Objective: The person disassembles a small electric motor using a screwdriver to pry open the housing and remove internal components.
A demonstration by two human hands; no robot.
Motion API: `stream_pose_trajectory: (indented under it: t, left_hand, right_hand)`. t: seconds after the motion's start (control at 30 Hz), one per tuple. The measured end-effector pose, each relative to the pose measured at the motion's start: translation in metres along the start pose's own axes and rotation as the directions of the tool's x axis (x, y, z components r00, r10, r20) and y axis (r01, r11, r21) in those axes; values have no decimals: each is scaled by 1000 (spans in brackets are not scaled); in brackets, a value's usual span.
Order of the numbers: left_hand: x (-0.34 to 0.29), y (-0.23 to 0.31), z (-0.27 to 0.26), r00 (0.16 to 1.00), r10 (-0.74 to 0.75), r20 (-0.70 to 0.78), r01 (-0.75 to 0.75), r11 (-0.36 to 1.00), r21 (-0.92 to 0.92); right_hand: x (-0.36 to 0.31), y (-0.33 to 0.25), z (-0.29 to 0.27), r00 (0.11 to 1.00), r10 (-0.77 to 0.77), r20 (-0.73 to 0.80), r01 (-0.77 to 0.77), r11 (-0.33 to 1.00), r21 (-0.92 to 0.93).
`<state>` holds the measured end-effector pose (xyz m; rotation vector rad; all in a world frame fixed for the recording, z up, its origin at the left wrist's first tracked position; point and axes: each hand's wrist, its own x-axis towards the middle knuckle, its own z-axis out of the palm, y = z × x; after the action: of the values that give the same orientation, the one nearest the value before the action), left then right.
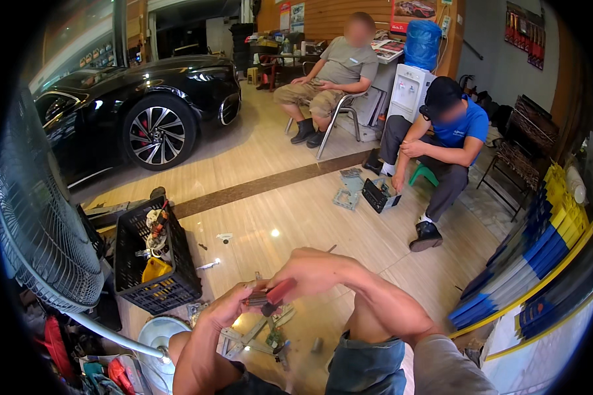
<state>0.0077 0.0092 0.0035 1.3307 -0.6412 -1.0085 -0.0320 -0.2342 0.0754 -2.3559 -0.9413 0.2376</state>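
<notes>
My two hands meet above the tiled floor, between my knees. My left hand [229, 305] is closed around a small dark ribbed part [255, 300]. My right hand [313, 271] grips a red-handled tool [281, 291] whose dark end touches or nearly touches that part; fingers hide its exact kind. A thin rod [333, 249] sticks out past my right hand, and I cannot tell whether it belongs to the tool. Below lie flat metal strips [247, 337], a green circuit board [277, 338] and a grey cylinder [317, 345].
A black plastic crate [161, 289] with wires and a yellow part stands left, beside a large fan [43, 230]. Ahead, a co-worker in blue [461, 128] touches a black boxy unit [380, 195]. Another person [346, 62] sits behind. A black car [138, 105] fills the far left.
</notes>
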Motion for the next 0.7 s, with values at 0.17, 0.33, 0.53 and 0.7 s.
stream_pose_trajectory:
  t: [0.17, 0.33, 0.53, 0.7]
  left_hand:
    - [9, -12, 0, 979, -63, 193, 91, 986, -140]
    - [11, -31, 3, 978, -71, 195, 134, 935, -329]
    - [11, -48, 2, 962, 20, 273, 105, 895, -434]
    - [11, -40, 20, 989, 70, 134, 9, 858, -513]
  right_hand:
    - [-5, 6, 15, 998, 15, 56, -15, 1000, 17]
    - [-5, 12, 21, 995, 58, 85, -67, 993, 100]
    - [-8, 12, 18, 985, 146, 92, -160, 971, 176]
    - [-11, 12, 14, 972, 233, 43, -234, 922, 307]
